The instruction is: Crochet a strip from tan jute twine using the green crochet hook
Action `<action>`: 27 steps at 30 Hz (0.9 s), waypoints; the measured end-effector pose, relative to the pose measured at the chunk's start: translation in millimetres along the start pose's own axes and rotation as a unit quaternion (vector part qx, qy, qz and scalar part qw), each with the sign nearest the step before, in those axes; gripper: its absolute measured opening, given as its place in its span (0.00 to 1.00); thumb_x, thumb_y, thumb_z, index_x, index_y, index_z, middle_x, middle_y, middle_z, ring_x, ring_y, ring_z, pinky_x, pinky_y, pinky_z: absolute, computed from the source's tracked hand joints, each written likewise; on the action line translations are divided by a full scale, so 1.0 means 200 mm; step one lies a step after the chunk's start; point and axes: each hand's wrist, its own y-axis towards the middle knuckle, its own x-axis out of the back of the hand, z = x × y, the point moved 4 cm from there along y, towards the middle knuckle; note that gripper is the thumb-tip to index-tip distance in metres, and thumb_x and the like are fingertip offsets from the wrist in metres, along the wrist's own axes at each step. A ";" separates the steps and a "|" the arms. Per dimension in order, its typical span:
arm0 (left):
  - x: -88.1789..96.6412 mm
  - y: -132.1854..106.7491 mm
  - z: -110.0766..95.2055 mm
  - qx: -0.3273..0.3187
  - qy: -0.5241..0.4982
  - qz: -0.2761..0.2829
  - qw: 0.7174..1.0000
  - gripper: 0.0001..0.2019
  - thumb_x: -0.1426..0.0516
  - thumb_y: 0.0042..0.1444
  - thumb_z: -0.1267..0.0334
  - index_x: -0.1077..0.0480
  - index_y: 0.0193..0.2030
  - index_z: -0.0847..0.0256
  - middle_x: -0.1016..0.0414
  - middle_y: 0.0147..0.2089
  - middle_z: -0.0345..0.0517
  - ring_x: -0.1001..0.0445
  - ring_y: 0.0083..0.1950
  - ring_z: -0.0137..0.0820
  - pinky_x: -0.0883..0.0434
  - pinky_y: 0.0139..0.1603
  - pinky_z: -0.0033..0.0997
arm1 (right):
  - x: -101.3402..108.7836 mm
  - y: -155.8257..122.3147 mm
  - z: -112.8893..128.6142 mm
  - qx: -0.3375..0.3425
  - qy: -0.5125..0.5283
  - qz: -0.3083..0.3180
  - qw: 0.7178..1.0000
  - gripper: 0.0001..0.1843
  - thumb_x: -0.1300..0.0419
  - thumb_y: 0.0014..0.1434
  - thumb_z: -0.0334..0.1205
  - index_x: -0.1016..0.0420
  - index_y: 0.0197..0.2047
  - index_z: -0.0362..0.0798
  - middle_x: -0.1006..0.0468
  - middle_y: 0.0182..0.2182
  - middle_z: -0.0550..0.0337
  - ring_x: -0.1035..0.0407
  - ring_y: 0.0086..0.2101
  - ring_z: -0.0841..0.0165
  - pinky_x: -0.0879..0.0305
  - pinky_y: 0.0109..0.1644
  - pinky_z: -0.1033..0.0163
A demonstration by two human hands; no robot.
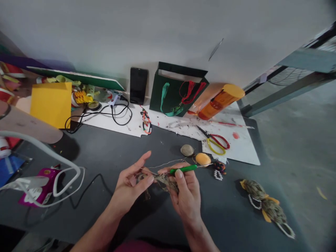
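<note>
My right hand [186, 192] is closed round a crochet hook [187, 168] with a green handle, its thumb pressed on the grip. A small piece of grey-brown crochet work [165, 181] lies between both hands. My left hand [131, 182] pinches the left end of it between thumb and fingers, with the index finger raised. A thin strand of yarn runs from the left hand toward a grey yarn ball [187, 150]. Beside that sits an orange-yellow ball [203, 159]. The hook's working tip is hidden among the fingers and stitches.
Scissors [216, 141] with red and yellow handles lie on white board. Behind stand a dark gift bag [175, 91], an orange cylinder [220, 101] and a phone [138, 85]. Knitted pieces [265, 203] lie at right. A lamp arm [52, 150] and cables occupy the left.
</note>
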 end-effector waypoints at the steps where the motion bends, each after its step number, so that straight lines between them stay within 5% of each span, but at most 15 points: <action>1: 0.00 0.00 0.00 -0.005 0.013 0.005 1.000 0.27 0.30 0.51 0.61 0.23 0.59 0.50 0.21 0.27 0.40 0.27 0.33 0.31 0.27 0.50 0.36 | 0.00 0.00 0.00 0.002 0.001 0.007 1.000 0.17 0.29 0.55 0.54 0.27 0.33 0.51 0.22 0.21 0.64 0.41 0.12 0.77 0.49 0.12 0.75; 5: 0.01 0.01 -0.02 -0.036 0.078 0.019 0.996 0.19 0.31 0.52 0.62 0.19 0.52 0.49 0.17 0.32 0.43 0.24 0.40 0.35 0.33 0.62 0.43 | 0.02 0.02 -0.01 0.014 -0.006 0.009 1.000 0.17 0.29 0.55 0.55 0.26 0.33 0.51 0.21 0.21 0.63 0.37 0.14 0.75 0.43 0.14 0.73; 9: 0.03 0.01 -0.05 -0.066 0.145 0.017 0.987 0.21 0.32 0.53 0.62 0.21 0.56 0.50 0.15 0.37 0.46 0.24 0.47 0.39 0.34 0.61 0.44 | 0.00 0.04 0.00 0.017 -0.003 0.033 0.999 0.16 0.30 0.56 0.54 0.25 0.33 0.51 0.20 0.23 0.62 0.34 0.17 0.73 0.36 0.18 0.70; 15: 0.02 -0.02 -0.15 -0.036 0.063 0.035 0.997 0.31 0.36 0.59 0.59 0.35 0.69 0.48 0.18 0.40 0.43 0.28 0.27 0.25 0.27 0.35 0.29 | -0.10 0.04 0.09 0.019 0.005 0.061 0.998 0.16 0.30 0.56 0.53 0.25 0.35 0.50 0.21 0.23 0.63 0.38 0.17 0.76 0.40 0.16 0.74; 19: -0.01 -0.03 -0.19 -0.065 -0.003 0.071 0.995 0.36 0.37 0.60 0.59 0.43 0.73 0.45 0.24 0.39 0.40 0.29 0.25 0.22 0.28 0.31 0.26 | -0.16 0.03 0.13 0.012 0.000 0.072 0.997 0.18 0.29 0.55 0.54 0.27 0.34 0.50 0.22 0.22 0.63 0.45 0.13 0.79 0.51 0.11 0.76; 27: 0.01 -0.01 -0.12 -0.125 -0.017 0.045 0.991 0.48 0.31 0.53 0.65 0.51 0.76 0.52 0.23 0.32 0.40 0.27 0.39 0.31 0.28 0.46 0.31 | -0.18 0.03 0.10 0.012 -0.026 0.069 0.997 0.18 0.29 0.54 0.55 0.27 0.34 0.51 0.24 0.21 0.65 0.49 0.12 0.81 0.55 0.10 0.78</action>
